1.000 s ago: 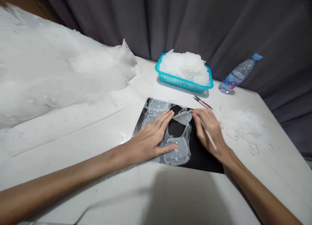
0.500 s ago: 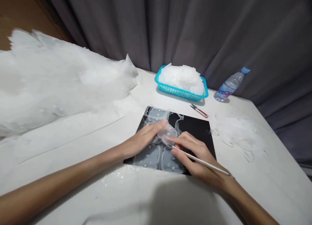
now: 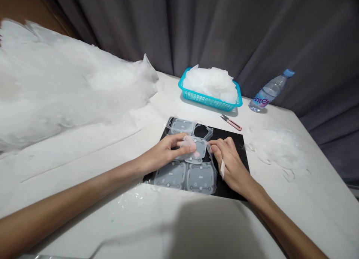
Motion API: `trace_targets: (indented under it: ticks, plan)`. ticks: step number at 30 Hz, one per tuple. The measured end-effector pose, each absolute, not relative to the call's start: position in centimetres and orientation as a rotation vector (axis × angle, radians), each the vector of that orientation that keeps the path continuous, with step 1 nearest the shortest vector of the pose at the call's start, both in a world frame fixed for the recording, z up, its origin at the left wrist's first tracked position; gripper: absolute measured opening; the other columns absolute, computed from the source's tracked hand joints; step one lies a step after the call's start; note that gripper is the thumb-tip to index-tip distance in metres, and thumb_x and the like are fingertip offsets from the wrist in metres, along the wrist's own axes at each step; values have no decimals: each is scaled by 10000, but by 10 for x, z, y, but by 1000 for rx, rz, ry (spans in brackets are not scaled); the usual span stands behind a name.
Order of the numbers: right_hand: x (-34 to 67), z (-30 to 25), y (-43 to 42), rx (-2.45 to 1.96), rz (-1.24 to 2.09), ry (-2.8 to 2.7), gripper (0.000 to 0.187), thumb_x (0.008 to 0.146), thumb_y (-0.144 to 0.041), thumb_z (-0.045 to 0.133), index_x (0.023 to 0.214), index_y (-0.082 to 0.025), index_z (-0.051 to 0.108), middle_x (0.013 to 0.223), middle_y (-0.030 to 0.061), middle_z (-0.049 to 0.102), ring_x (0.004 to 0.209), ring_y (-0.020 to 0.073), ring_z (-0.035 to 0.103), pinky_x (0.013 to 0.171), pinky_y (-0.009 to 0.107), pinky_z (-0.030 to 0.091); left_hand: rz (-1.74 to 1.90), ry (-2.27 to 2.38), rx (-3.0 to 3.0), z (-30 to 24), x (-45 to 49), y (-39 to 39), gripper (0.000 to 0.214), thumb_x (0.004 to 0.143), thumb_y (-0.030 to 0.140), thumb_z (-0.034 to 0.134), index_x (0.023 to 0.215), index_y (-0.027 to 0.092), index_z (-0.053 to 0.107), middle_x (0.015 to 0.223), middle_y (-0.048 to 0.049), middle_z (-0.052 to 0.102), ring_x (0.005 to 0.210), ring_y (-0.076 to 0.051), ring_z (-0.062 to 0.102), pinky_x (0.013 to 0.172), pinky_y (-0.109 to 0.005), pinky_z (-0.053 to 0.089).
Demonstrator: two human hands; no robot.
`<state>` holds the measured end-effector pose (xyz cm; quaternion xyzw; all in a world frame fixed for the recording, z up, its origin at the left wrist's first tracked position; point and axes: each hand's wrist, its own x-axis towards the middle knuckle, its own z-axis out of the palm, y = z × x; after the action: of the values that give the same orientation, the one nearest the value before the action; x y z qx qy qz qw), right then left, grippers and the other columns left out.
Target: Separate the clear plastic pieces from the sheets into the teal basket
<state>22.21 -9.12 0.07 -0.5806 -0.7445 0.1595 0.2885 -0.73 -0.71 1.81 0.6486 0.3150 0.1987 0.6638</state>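
My left hand (image 3: 179,146) pinches a translucent rounded-square silicone-like piece (image 3: 200,148), its thumb on top and fingers underneath. The piece is held above a moulded translucent sheet (image 3: 170,174) with several similar rounded squares and cut-out gaps. This sheet lies on a black mat (image 3: 230,139). At the piece's right side, my right hand (image 3: 228,158) is closed, with thumb and forefinger together by the thin clear edge material. A white stick-like tool (image 3: 222,168) is tucked in that hand, mostly hidden by the fingers.
Beyond the mat lie small pink-handled snips (image 3: 231,122). Behind them stands a turquoise basket (image 3: 207,98) heaped with white translucent pieces. A water bottle (image 3: 270,91) stands at back right. Loose clear scraps (image 3: 280,146) lie right; a large pile of translucent sheets (image 3: 70,87) fills the left.
The rounded-square piece now lies flatter, with my left thumb on top. My right hand has turned and drawn slightly right; its white stick, earlier pointing at the piece, is tucked into the hand.
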Motion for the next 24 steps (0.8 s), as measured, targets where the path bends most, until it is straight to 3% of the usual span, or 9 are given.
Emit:
trace_targets:
  ticks: [3, 12, 19, 24]
  plan:
    - [217, 5, -93, -1540, 534, -1969, 311, 1128, -354, 329, 969, -245, 572, 881, 41, 592, 885, 235, 513, 818, 392, 497, 483, 721, 1487, 19, -6, -8, 311, 987, 453, 670, 990, 153, 753, 1009, -68, 760, 923, -191, 687, 851, -291, 509]
    - [216, 6, -94, -1524, 716, -1882, 220, 1110, -370, 403, 988, -242, 534, 902, 16, 600, 862, 193, 604, 737, 320, 481, 490, 660, 1370, 13, -7, -10, 344, 993, 463, 666, 1096, 149, 760, 1074, -90, 781, 946, -209, 731, 873, -309, 554]
    - [216, 5, -92, -1515, 566, -1882, 181, 1066, -316, 473, 920, -242, 549, 831, 8, 617, 790, 189, 595, 690, 313, 461, 489, 669, 1360, 17, -4, -12, 321, 972, 448, 690, 1038, 142, 761, 1014, -91, 791, 902, -202, 733, 842, -304, 568]
    - [215, -3, -86, -1552, 252, -1929, 155, 977, -193, 555, 833, -246, 576, 756, 14, 622, 740, 205, 545, 658, 329, 425, 405, 667, 1255, 19, -6, -11, 322, 941, 449, 727, 1044, 144, 744, 996, -101, 807, 823, -194, 741, 768, -292, 569]
